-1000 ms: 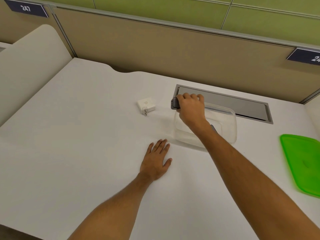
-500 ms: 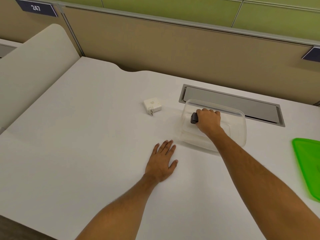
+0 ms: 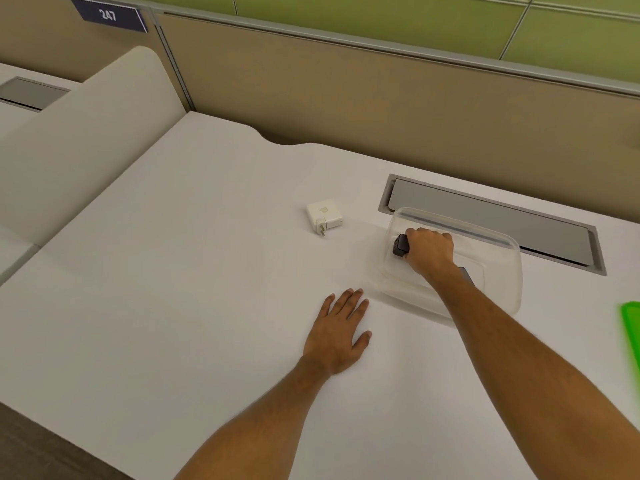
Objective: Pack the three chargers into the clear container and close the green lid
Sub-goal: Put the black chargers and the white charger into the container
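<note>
The clear container (image 3: 502,268) stands on the white desk at the right. Inside it, at its left end, my right hand (image 3: 431,252) is closed around a dark charger (image 3: 401,245). A second dark charger (image 3: 465,273) shows as a sliver behind my right wrist, also inside the container. A white charger (image 3: 323,215) with its plug prongs out lies on the desk to the left of the container. My left hand (image 3: 341,332) rests flat on the desk, fingers spread, holding nothing. The green lid (image 3: 631,329) lies at the right edge, mostly cut off.
A grey cable tray (image 3: 485,216) is recessed in the desk just behind the container. A tan partition wall (image 3: 346,98) runs along the back. A rounded white divider (image 3: 86,133) borders the desk at the left.
My right hand has carried the dark charger from the container's far left rim down into the container. The view has shifted, so the lid now sits further right. My left hand stays flat.
</note>
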`<action>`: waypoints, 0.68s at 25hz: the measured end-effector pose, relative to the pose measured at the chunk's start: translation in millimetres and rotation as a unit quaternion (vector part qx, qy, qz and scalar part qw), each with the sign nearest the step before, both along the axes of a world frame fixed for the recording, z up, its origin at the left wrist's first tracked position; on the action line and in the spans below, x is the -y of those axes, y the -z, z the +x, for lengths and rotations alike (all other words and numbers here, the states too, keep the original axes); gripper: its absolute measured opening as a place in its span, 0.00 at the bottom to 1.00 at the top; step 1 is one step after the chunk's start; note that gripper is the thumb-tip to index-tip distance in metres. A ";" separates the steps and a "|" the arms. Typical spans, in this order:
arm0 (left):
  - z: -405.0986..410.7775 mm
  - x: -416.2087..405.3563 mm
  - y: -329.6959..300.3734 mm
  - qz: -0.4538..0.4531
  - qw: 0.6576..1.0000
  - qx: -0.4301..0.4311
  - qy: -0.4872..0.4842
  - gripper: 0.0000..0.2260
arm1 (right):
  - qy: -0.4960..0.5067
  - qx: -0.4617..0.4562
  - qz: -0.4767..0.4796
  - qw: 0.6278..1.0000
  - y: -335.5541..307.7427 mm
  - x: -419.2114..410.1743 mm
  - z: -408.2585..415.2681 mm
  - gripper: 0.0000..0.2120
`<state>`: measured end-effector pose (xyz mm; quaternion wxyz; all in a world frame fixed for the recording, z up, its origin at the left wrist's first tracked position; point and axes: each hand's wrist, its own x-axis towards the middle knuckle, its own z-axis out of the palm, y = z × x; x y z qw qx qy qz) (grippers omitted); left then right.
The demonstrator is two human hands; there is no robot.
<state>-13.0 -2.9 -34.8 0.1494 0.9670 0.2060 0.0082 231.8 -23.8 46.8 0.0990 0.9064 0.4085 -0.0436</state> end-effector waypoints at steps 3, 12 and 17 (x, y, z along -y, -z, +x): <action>-0.4 0.3 0.6 -0.001 1.000 0.003 0.000 0.28 | 0.001 -0.001 0.015 1.000 3.0 2.1 0.3 0.13; -0.4 0.2 -0.1 -0.002 1.000 0.004 0.002 0.28 | 0.072 0.004 0.193 0.979 -35.9 -14.4 -14.1 0.15; 0.3 0.4 -0.9 -0.003 1.000 0.010 -0.001 0.28 | -0.019 0.037 0.272 0.961 -52.0 -48.1 -39.8 0.15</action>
